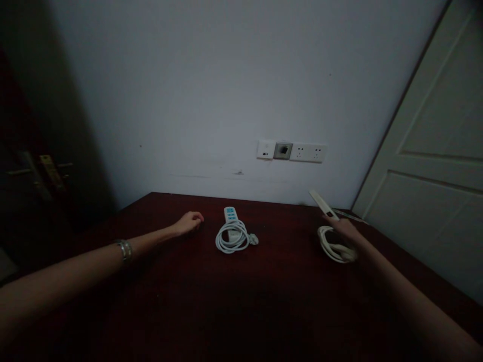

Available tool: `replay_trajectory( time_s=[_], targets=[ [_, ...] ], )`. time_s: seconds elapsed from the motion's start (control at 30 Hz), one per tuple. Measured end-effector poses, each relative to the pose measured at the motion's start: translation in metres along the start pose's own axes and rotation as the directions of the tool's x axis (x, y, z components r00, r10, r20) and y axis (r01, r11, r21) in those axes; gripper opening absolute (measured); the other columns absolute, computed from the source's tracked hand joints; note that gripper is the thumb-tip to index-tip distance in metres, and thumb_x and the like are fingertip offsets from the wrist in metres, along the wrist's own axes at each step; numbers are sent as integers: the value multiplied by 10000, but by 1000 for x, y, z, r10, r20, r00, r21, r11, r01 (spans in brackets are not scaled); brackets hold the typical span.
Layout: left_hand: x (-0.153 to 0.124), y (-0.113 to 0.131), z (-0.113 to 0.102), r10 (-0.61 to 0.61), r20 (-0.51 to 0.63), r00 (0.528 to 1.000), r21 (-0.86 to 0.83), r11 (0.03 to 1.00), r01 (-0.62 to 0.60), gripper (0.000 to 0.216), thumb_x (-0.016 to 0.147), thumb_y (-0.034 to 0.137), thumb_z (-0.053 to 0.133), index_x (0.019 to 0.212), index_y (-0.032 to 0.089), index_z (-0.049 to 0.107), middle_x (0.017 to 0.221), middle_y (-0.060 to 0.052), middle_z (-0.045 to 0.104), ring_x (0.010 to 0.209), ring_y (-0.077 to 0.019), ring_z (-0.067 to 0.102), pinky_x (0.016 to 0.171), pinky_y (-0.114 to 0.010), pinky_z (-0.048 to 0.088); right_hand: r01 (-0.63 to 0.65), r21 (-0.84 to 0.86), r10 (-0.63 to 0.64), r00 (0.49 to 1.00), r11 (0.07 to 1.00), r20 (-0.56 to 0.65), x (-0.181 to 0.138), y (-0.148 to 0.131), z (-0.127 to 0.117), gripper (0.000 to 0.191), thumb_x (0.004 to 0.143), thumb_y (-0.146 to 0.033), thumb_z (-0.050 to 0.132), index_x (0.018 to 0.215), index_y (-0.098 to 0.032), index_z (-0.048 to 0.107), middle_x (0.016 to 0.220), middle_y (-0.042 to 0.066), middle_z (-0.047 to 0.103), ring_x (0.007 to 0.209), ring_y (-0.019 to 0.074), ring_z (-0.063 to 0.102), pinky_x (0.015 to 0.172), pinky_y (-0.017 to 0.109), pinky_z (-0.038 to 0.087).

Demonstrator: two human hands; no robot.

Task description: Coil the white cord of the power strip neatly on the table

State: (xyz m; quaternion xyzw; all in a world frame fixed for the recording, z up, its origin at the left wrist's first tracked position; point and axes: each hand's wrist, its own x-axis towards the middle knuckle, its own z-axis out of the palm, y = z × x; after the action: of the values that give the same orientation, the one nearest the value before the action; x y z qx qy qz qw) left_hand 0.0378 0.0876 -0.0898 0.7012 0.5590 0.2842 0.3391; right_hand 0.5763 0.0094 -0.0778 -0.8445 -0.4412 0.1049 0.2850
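A white power strip (230,213) with blue-marked sockets lies on the dark red table, its coiled white cord (222,246) heaped over its lower part. The plug (253,239) rests at the coil's right side. To the left of this strip, my left hand (188,222) lies on the table with its fingers curled in and nothing visible in them. On the right, my right hand (344,227) grips a second, long white power strip (320,203), tilted up at its far end. A coiled off-white cord (334,250) hangs or lies beneath that hand; whether it touches the table is unclear.
The dark red table (211,291) reaches back to a pale wall with a row of sockets (307,153) and switch plates. A thin pale strip (350,216) lies near the table's back right edge. White door (433,166) at right; dark door with brass handle (49,168) at left.
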Motion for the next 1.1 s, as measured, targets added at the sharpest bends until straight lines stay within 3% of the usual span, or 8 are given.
replay_trajectory(
  time_s=[0.23, 0.47, 0.73, 0.97, 1.1],
  targets=[
    [25, -7, 34, -31, -249, 968, -203, 979, -21, 184, 765, 191, 415, 893, 144, 538, 673, -10, 541, 528, -91, 498, 397, -149, 351, 114, 19, -115, 971, 993, 208, -54, -77, 59, 580, 786, -536, 486, 955, 1, 624, 858, 185, 650, 801, 236, 636, 597, 246, 432],
    [24, -32, 48, -84, -386, 919, -352, 934, -62, 140, 745, 130, 406, 794, 137, 538, 558, 18, 508, 453, -76, 469, 414, -156, 365, 180, -8, -172, 955, 984, 242, -92, -119, 110, 704, 743, -552, 539, 1126, 38, 528, 1024, 255, 614, 973, 279, 606, 723, 269, 448],
    [20, -29, 49, -111, -440, 891, -419, 903, -95, 124, 707, 104, 429, 685, 136, 546, 484, 30, 491, 399, -69, 445, 413, -163, 356, 131, -80, -109, 964, 988, 241, -107, -127, 122, 794, 719, -603, 524, 1202, 24, 454, 1149, 285, 547, 1070, 308, 556, 825, 319, 442],
    [22, -33, 49, -128, -464, 877, -445, 889, -106, 144, 705, 112, 422, 681, 127, 562, 510, 17, 512, 418, -68, 465, 435, -168, 382, 48, -185, -14, 983, 982, 182, -116, -126, 117, 849, 707, -644, 498, 1250, -2, 379, 1229, 289, 472, 1127, 357, 498, 887, 427, 417],
    [22, -33, 49, -130, -466, 875, -445, 889, -105, 146, 710, 119, 422, 701, 123, 568, 519, 11, 518, 432, -69, 472, 434, -162, 387, 58, -225, -17, 983, 973, 182, -122, -129, 111, 820, 721, -636, 491, 1249, -20, 369, 1239, 280, 459, 1137, 349, 490, 896, 428, 413]
  ],
)
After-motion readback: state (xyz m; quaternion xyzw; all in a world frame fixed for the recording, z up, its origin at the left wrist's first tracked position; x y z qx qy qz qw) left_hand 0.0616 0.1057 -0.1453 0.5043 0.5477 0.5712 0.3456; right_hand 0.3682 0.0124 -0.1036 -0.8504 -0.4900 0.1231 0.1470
